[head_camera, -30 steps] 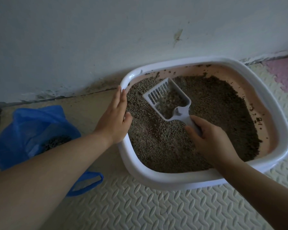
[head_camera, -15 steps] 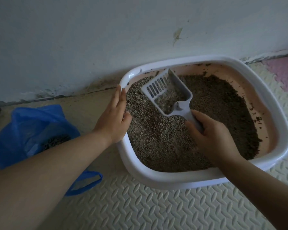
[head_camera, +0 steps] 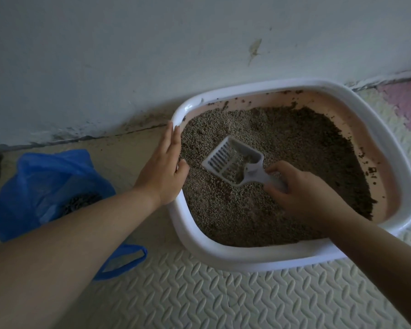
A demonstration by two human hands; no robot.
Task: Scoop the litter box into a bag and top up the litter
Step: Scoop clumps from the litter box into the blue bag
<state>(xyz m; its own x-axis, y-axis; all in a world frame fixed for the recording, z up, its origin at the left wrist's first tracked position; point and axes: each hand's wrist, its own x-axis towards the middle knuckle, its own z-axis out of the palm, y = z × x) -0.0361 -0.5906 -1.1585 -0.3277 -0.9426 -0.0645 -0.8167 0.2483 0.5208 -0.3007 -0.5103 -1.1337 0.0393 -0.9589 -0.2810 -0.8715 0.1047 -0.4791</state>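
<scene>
Scooping is the step in hand; topping up has not begun. The box (head_camera: 223,256) sits on the mat (head_camera: 199,302) against the wall (head_camera: 128,55), at centre-right. The left hand (head_camera: 163,173) lies flat on the box's left rim, its fingers (head_camera: 170,142) straight and together and the thumb hooked just inside the edge, steadying the box without grasping it. The right hand (head_camera: 301,194) has its fingers curled round the handle of the scoop (head_camera: 230,162), gripping it firmly. The scoop's slotted pan rests on the litter (head_camera: 282,138) left of centre, tilted with its mouth pointing far-left, and it holds only a few granules. The litter is paler on the left and darker and damper-looking on the right, with crumbs stuck to the far and right walls.

The bag (head_camera: 33,186) stands open on the floor to the left, apart from the box, with dark pellets showing inside.

The next move probably calls for pushing the pan under a clump, lifting and shaking so loose grains fall through the slots, then carrying it level across the left rim to the bag. The darker right side looks like the place that needs working most.
</scene>
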